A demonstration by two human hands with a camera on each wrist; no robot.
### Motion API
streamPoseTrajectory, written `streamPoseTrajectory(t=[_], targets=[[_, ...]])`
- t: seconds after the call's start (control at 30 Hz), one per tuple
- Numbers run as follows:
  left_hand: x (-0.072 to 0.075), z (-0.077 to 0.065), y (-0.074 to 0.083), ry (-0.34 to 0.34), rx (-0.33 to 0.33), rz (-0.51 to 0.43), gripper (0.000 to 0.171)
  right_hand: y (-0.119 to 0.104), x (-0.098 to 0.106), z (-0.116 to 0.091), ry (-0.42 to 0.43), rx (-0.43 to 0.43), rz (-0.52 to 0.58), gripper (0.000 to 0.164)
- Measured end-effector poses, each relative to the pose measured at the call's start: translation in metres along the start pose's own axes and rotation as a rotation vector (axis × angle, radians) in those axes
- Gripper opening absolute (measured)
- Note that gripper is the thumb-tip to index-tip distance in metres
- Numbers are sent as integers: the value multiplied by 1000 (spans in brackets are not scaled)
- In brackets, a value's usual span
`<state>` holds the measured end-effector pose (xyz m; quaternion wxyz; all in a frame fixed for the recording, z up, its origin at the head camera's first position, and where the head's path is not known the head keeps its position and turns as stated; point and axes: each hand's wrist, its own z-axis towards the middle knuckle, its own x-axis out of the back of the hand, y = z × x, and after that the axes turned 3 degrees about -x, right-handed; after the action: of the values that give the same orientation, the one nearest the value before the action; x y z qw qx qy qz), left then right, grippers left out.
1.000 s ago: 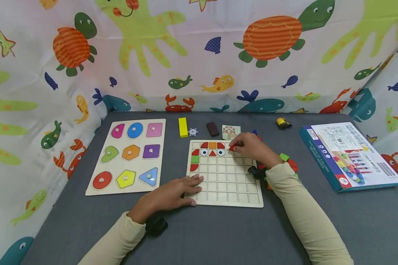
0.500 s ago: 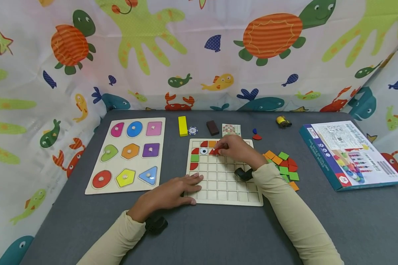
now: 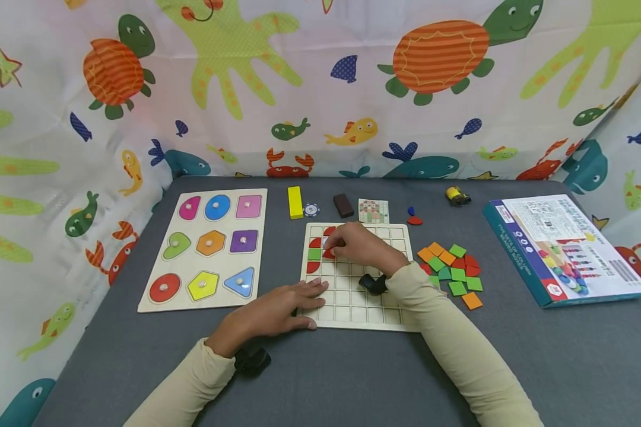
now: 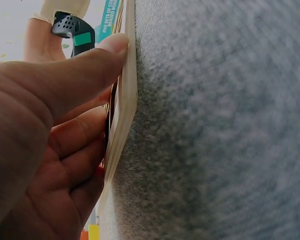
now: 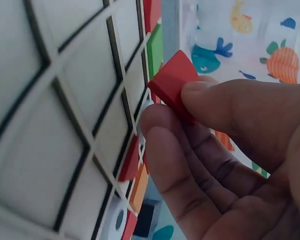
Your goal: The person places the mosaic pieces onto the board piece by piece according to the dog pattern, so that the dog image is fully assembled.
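Observation:
My right hand (image 3: pixel 364 244) is over the upper left of the wooden grid board (image 3: pixel 374 302). Between thumb and fingertips it pinches a red tile (image 5: pixel 176 80), thin, with a pointed corner, held just off the grid. In the board's left column a green tile (image 3: pixel 314 254) sits between two red rounded tiles. The upper rows are partly hidden by the right hand; the right wrist view shows red, orange and eye-printed tiles there. My left hand (image 3: pixel 279 309) rests on the board's left edge, fingers on top, with the thumb (image 4: pixel 90 67) along the near edge.
Loose green, orange and red tiles (image 3: pixel 457 273) lie right of the board. Behind it are a pattern card (image 3: pixel 374 211), a dark brown block (image 3: pixel 343 206), a poker chip (image 3: pixel 311 210) and a yellow block (image 3: pixel 295 202). A knobbed shape puzzle (image 3: pixel 189 264) lies left, a box (image 3: pixel 566 255) right.
My right hand has moved left across the board's upper rows with the red tile, uncovering the loose tiles at right. The left hand stays in place.

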<state>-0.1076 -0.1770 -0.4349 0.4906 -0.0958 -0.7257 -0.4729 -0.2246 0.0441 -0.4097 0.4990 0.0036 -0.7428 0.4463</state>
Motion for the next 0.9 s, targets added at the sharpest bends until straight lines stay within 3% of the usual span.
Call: streamPoseTrajectory(t=[0.23,0.6,0.9], targets=[[0,0,-1,4,-7,8,50,-3,-9,8,-15,3,-93,18],[0,-1,1,-16,14,7,51,-2,-12,7,23,-10,-127,13],[1,0,2,-27,33,2,51,8,0,0,53,-51,-26,19]])
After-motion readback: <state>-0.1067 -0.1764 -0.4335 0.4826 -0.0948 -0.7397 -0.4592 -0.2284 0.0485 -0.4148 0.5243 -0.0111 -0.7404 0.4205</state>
